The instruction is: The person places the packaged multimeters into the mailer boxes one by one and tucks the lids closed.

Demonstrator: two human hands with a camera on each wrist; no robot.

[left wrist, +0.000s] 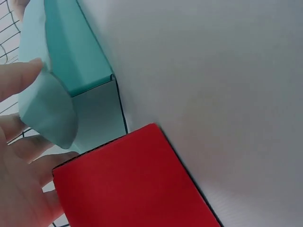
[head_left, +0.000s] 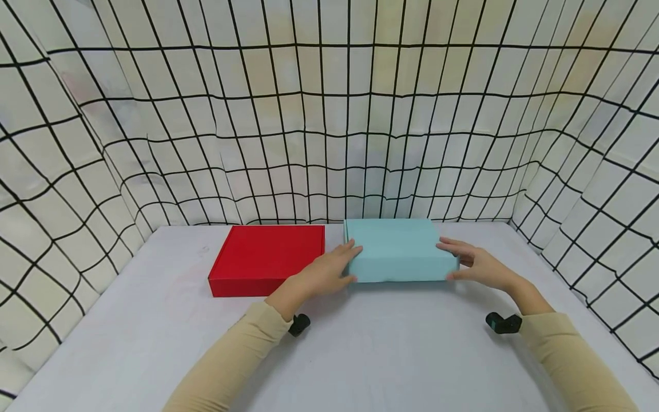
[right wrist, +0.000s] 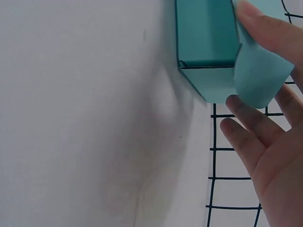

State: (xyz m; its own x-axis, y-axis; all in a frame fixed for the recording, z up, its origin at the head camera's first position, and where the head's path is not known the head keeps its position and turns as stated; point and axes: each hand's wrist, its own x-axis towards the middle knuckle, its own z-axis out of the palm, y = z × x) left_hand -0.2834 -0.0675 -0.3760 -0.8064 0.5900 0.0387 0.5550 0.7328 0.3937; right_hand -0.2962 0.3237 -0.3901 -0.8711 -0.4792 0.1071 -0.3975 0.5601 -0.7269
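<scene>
A light blue cardboard box (head_left: 393, 240) lies on the table right of centre. Its front flap hangs over the front side, and a rounded side tab (left wrist: 49, 111) stands out from the lid's left end in the left wrist view. My left hand (head_left: 323, 272) holds the lid at that end, thumb on the flap's edge and fingers behind. At the opposite end my right hand (head_left: 481, 266) holds the lid likewise, with its thumb by another rounded tab (right wrist: 260, 78). Just left of my left hand is a closed red box (head_left: 270, 252), partly covered by that hand.
The white table (head_left: 391, 355) is enclosed at the back and sides by a black net (head_left: 329, 134) over pale sheeting. Dark wrist devices (head_left: 503, 323) show beneath both beige sleeves (head_left: 571, 355). The two boxes stand close together near the back edge.
</scene>
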